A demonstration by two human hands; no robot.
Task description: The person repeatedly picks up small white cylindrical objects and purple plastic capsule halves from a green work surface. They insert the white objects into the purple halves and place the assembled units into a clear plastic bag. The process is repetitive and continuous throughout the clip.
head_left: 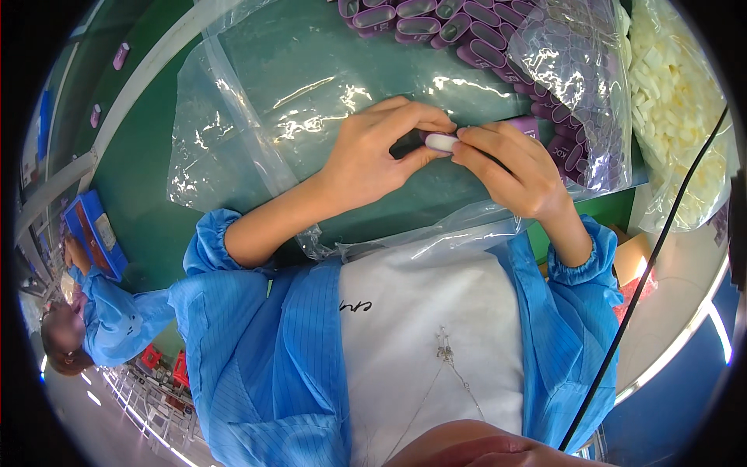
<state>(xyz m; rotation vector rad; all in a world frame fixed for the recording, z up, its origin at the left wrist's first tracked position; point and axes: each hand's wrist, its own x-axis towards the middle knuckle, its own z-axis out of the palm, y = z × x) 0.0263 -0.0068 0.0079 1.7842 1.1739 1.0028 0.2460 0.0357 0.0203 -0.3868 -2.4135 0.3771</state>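
Observation:
My left hand (373, 144) and my right hand (513, 167) meet over the plastic-covered green table. Between their fingertips sits a small white oval piece (442, 143), with a bit of purple casing showing at its left end. The left thumb and fingers close on the casing side, and the right fingertips pinch the other end. How far the white piece sits inside the casing is hidden by the fingers. Just behind my right hand lies a purple casing (526, 125). Many open-ended purple oval casings (455, 29) are piled beyond my hands.
Clear plastic sheeting (233, 140) covers the table and part of the casings. At the right lies a clear bag (673, 117) of whitish pieces. A black cable (652, 265) crosses the right side. At far left, a co-worker's blue sleeve (117, 319) reaches near a blue bin (97, 233).

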